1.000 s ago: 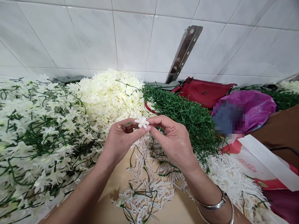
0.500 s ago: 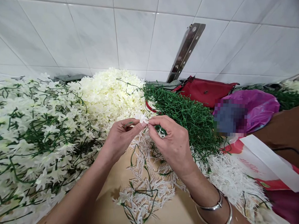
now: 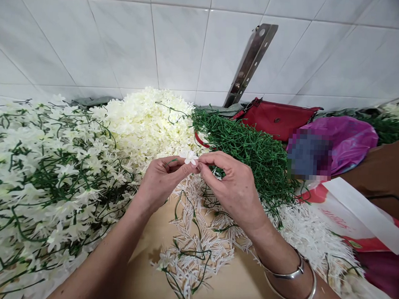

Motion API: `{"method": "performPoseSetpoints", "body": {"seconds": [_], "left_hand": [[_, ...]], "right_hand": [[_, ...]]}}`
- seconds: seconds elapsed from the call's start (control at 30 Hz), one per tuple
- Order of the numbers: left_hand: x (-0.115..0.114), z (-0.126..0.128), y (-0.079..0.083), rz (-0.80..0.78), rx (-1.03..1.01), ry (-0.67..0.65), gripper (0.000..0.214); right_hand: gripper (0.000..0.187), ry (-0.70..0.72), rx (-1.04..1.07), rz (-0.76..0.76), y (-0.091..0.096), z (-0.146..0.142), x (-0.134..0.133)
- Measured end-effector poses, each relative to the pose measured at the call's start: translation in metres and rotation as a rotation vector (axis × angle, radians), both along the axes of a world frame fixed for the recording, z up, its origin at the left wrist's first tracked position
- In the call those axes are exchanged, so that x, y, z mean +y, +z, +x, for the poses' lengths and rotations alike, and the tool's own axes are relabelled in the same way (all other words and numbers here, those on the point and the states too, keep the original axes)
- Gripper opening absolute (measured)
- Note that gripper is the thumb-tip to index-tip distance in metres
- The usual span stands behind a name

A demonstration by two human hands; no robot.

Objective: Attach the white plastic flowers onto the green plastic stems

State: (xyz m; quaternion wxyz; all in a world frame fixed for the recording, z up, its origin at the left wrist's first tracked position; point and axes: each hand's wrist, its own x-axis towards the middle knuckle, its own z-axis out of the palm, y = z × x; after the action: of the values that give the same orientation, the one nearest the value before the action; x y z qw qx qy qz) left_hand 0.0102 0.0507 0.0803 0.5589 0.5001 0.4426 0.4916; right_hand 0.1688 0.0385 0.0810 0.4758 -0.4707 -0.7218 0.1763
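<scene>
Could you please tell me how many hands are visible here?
2. The left hand is left of centre and the right hand is right of centre, fingertips close together around one white flower. Others may be hidden.

Bare forearms (image 3: 107, 251) angled inward; bare left hand (image 3: 163, 179) and bare right hand (image 3: 232, 186) tip-to-tip, thumbs and fingers (image 3: 215, 158) pinching.

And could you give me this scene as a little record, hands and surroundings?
Left hand: pinching a small white flower with spread petals
Right hand: fingertips together at the flower's edge; grip unclear
Tan tabletop: scattered with thin white strands
Left side: heap of white flowers on green stems
Beyond hands: cream-white blossom pile, dark green wiry stem pile
Back: red bag near white tiled wall
</scene>
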Motion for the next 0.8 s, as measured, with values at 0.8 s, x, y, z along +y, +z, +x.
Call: {"method": "performPoseSetpoints", "body": {"seconds": [0.8], "left_hand": [[0.001, 0.0, -0.008, 0.005, -0.016, -0.014, 0.03]], "right_hand": [[0.016, 0.151, 0.169, -0.215, -0.002, 0.011, 0.007]]}}
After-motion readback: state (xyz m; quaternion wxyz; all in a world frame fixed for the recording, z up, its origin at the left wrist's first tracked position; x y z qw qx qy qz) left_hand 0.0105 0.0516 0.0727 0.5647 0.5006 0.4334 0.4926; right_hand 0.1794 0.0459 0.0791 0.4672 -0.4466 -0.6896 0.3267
